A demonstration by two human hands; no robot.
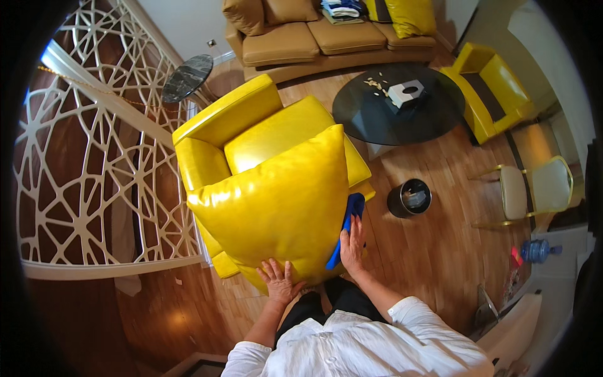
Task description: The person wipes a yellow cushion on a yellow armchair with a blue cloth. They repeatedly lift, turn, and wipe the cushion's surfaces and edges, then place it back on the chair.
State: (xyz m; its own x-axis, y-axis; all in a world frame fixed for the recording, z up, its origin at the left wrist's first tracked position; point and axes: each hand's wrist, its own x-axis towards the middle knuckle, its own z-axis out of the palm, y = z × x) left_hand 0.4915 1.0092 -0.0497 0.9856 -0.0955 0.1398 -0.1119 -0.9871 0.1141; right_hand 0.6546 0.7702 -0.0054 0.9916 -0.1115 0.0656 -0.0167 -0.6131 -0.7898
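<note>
A large glossy yellow cushion [278, 202] leans in front of me against a yellow armchair [226, 118], hiding part of its seat and side. My left hand [279, 284] lies with spread fingers on the cushion's lower edge. At the cushion's right edge, my right hand [352, 245] presses a blue cloth [352, 207] against the side, the cloth sticking out above and below the fingers. The palm of the right hand is turned from view.
A black waste bin [395, 200] stands right of the armchair. Behind it are a round dark glass table [400, 127] with a tissue box [400, 96] and a tan sofa [282, 47]. A white lattice screen [136, 174] stands left, near a small marble-topped table [188, 77].
</note>
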